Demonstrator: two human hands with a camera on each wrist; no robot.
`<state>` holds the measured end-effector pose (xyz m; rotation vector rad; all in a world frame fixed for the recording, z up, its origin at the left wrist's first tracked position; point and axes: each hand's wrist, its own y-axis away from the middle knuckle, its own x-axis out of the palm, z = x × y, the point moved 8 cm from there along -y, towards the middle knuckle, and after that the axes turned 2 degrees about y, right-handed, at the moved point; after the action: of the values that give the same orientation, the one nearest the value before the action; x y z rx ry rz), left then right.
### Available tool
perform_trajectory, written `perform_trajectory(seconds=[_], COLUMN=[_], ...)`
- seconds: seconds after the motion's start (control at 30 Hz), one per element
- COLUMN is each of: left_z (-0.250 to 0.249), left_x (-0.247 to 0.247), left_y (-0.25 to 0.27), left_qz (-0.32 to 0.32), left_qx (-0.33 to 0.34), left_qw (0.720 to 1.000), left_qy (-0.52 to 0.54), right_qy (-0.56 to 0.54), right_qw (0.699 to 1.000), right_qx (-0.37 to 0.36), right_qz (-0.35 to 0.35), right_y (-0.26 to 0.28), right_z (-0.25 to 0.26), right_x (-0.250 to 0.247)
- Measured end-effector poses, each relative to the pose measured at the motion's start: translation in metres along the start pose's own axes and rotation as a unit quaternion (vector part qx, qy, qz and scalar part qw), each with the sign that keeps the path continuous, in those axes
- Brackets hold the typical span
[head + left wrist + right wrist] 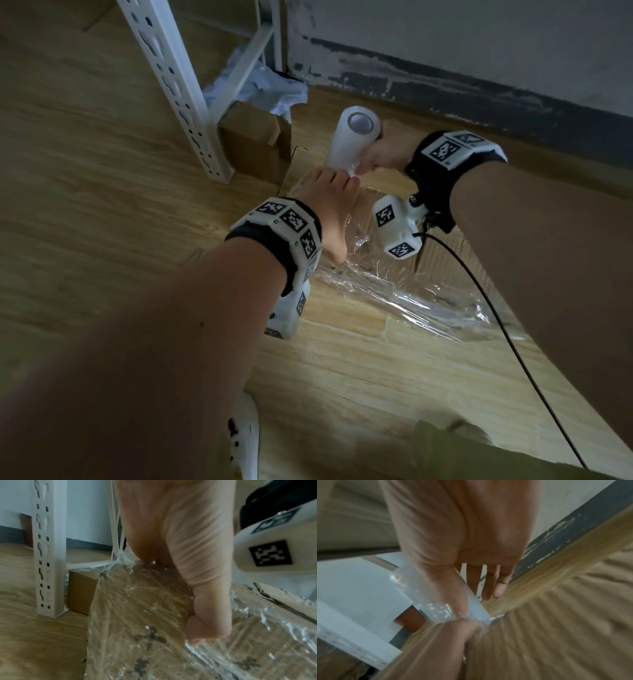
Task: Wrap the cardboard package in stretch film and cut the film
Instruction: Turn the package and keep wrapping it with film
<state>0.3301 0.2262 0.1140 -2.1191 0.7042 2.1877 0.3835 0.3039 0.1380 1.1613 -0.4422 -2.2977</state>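
Observation:
A flat cardboard package (436,274) lies on the wooden floor, with crinkled clear stretch film (404,294) over it. My right hand (383,150) grips the white film roll (346,144) above the package's far end, thumb across the roll (419,588). My left hand (344,176) is just below the roll's lower end and pinches the film where it leaves the roll. In the left wrist view the film (137,595) stretches from my left hand (180,547) down over the printed cardboard (283,599). My left-hand fingertips are hidden.
A white slotted shelf post (178,85) stands on the floor to the left, with a small brown box (250,144) and crumpled plastic (267,85) behind it. A wall with dark skirting (479,89) runs along the back. A black cable (496,325) hangs from my right wrist.

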Motion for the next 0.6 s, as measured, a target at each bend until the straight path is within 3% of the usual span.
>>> perform_trajectory(seconds=[0.13,0.2,0.3,0.43,0.6], left_z=[0.002,0.002,0.002,0.002,0.014], left_x=[0.001,0.001,0.001,-0.003,-0.004], left_y=[0.001,0.001,0.0,0.001,0.008], left_qz=[-0.002,-0.002,0.001,0.009,0.028], left_qx=[0.007,0.008,0.01,0.021,0.042], left_qw=[1.0,1.0,1.0,1.0,0.999], left_qy=[0.009,0.011,0.016,0.01,-0.013], right_qy=[-0.067,-0.154,-0.251,-0.279,-0.251], right_qw=[0.997,0.988,0.967,0.957,0.966], right_qx=[0.007,0.009,0.015,0.024,0.02], right_qz=[0.025,0.027,-0.029,-0.078,-0.052], right_y=[-0.061,-0.049,-0.018,-0.014,-0.007], right_z=[-0.037,-0.035,-0.025,-0.042,-0.043], right_x=[0.01,0.012,-0.003,-0.022,-0.02])
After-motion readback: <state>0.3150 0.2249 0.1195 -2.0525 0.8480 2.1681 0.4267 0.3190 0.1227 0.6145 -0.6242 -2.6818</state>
